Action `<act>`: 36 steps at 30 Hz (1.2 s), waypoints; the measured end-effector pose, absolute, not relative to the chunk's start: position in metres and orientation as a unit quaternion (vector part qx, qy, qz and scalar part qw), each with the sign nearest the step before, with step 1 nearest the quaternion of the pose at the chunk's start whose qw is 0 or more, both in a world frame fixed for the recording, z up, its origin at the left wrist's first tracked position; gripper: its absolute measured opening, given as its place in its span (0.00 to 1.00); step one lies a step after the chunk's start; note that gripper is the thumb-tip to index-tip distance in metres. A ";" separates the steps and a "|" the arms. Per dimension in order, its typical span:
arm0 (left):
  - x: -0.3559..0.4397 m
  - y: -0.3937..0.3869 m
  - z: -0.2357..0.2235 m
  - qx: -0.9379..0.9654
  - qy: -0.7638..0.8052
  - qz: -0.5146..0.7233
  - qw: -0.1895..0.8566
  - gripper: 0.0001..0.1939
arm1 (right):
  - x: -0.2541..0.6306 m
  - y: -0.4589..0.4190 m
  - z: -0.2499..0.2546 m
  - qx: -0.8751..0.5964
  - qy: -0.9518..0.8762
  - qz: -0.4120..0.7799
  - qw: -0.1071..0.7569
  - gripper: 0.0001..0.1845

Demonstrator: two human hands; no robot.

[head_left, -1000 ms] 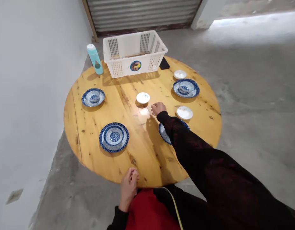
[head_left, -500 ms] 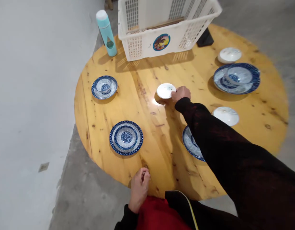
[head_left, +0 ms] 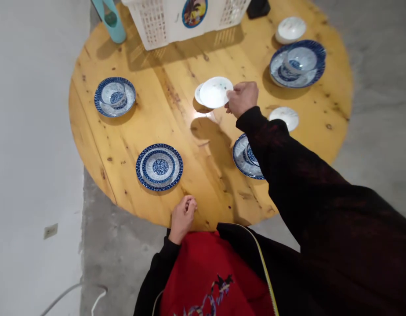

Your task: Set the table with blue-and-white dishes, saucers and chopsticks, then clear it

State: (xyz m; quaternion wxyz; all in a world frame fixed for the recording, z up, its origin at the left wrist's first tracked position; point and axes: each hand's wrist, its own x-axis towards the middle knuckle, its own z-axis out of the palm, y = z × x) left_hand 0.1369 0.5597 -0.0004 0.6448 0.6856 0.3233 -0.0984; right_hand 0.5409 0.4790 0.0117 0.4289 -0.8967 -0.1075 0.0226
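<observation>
On the bench (head_left: 196, 175), a basket (head_left: 175, 33) stands at 12 o'clock, a bottle (head_left: 115, 30) between 10 and 11, a phone (head_left: 258, 8) at 1; a first plate (head_left: 130, 94) lies at 9, a second plate (head_left: 142, 169) at 7, a third plate (head_left: 240, 160) at 5, a fourth plate (head_left: 317, 70) at 2, each bearing a bowl (head_left: 160, 166); a far dish (head_left: 290, 30) sits just beyond the fourth, a near dish (head_left: 284, 117) at 3, a middle dish (head_left: 197, 94) at centre, partly behind a raised dish (head_left: 216, 92)

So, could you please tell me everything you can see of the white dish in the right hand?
The white dish is small, round and shallow, with a glossy surface that looks ceramic and a few faint marks. The fingers of the right hand grip its rim, holding it above the wooden table, its inside facing up. It partly hides a second white dish; whether the two touch, I cannot tell.
</observation>
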 end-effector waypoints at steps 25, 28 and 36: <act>0.196 0.588 -0.033 0.631 0.250 -0.125 0.724 0.19 | 0.269 0.451 -0.052 -0.902 0.047 0.071 0.424 0.19; 0.200 0.588 -0.037 0.630 0.252 -0.129 0.723 0.17 | 0.269 0.449 -0.055 -0.904 0.042 0.072 0.420 0.19; 0.207 0.586 -0.043 0.615 0.266 -0.136 0.729 0.16 | 0.277 0.448 -0.051 -0.908 0.021 0.073 0.411 0.20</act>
